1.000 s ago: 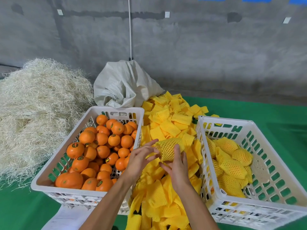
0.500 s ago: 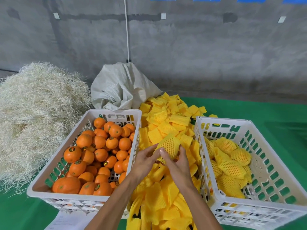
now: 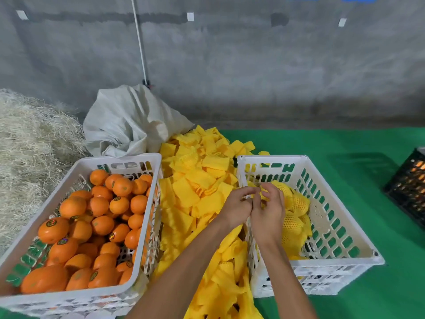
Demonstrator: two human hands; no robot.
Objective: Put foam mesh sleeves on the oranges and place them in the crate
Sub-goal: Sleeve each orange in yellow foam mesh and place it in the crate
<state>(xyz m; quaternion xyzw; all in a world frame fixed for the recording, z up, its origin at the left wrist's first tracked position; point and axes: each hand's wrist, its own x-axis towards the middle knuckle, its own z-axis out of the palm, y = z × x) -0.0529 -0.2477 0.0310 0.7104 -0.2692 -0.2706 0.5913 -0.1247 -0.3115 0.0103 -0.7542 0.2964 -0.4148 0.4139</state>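
Fingers (image 3: 264,192) of my right hand (image 3: 268,215) and left hand (image 3: 236,207) pinch the sleeved orange (image 3: 279,188) over the right crate (image 3: 340,263), above wrapped ones, ready to drop. Bare oranges (image 3: 101,224) wait left; spare sleeves (image 3: 195,180) heaped between, within reach.

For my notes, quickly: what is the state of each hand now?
Left hand: fingers curled, pinching the sleeved orange.
Right hand: fingers curled round the same sleeved orange, over the right crate.

A single head-worn view looks forward and down, close over the green table (image 3: 345,143); a grey wall (image 3: 253,65) fills the far half, white crates (image 3: 340,263) sit near.
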